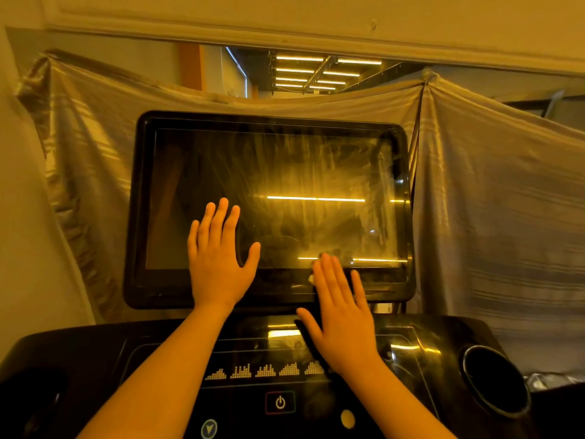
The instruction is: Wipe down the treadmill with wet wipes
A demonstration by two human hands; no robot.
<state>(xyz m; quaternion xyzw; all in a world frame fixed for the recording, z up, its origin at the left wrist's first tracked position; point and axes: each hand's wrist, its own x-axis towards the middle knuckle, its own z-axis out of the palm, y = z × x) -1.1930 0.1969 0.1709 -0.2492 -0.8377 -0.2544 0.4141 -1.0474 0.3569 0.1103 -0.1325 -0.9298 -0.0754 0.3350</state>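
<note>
The treadmill's big black screen stands upright in front of me, its right half streaked with wet smears. My left hand lies flat on the lower left of the glass, fingers straight and spread. My right hand presses flat on the screen's lower frame, fingers straight. A small white edge of the wet wipe peeks out beside its fingers; the rest of the wipe is hidden under the hand. Below lies the glossy black console with its program icons.
A power button and a yellow button sit at the console's near edge. A round cup holder opens at the right. A shiny grey sheet hangs behind the screen, and a pale wall stands at the left.
</note>
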